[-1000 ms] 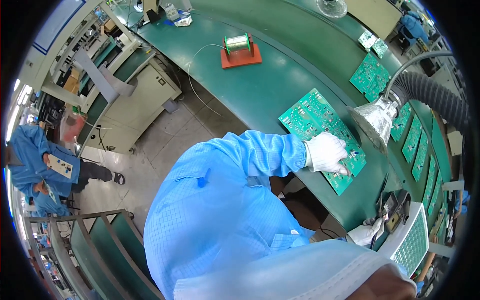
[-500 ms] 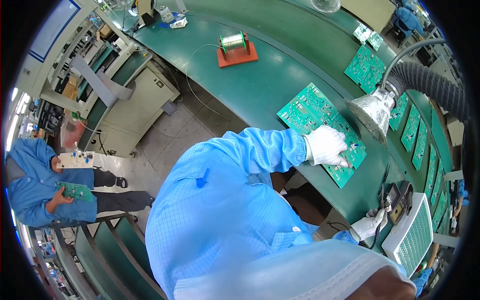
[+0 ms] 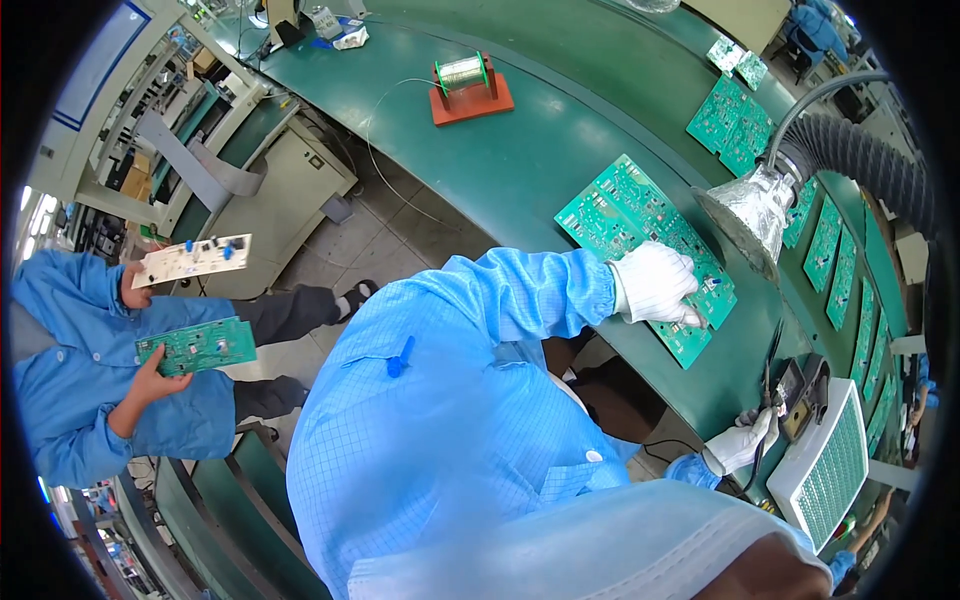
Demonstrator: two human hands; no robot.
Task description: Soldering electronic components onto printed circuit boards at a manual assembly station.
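Note:
My left hand [image 3: 655, 284], in a white glove, rests on a green circuit board [image 3: 625, 205] on the bench. Its fingers are curled together near small parts on the board; whatever they pinch is hidden. At lower right, my right hand [image 3: 737, 446], also gloved, has its fingers closed round a dark, slim soldering iron [image 3: 773, 345] with a black cable. It is beside a black iron stand [image 3: 803, 396].
A foil-wrapped fume hood [image 3: 752, 215] on a black hose [image 3: 855, 160] hangs right of the board. A solder wire spool [image 3: 462, 73] stands on a red base. More boards [image 3: 730, 125] line the far side. A white grille box [image 3: 822, 465] sits right. At left, a co-worker [image 3: 90, 370] holds two boards.
The co-worker at left has come nearer with the two boards, stepping to the right. My hands stay in nearly the same places; the view has shifted slightly.

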